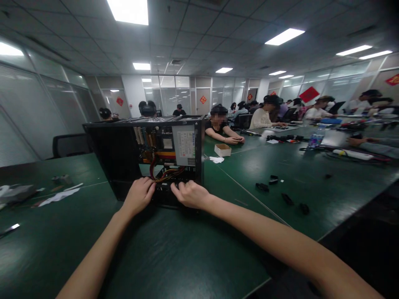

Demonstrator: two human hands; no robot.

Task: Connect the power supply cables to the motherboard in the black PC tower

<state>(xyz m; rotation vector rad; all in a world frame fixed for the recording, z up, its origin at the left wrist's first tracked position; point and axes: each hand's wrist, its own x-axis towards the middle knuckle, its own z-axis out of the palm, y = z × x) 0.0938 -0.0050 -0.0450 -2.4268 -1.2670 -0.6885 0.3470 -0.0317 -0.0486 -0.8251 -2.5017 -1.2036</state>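
A black computer case stands upright on the green table, its open side facing me. Inside it show a silver power supply, red, yellow and black cables and a circuit board. My left hand is closed at the lower edge of the opening, its fingers curled over the rim beside the cables. To the right, my right hand has its fingers curled over the same lower part, thumb toward the middle. Both hands appear to grip the case. Their fingertips are partly hidden.
A small open box and white paper stand right of the case. Black parts lie on the right of the table. Papers and a grey object lie left. Several people sit beyond, one close behind the case.
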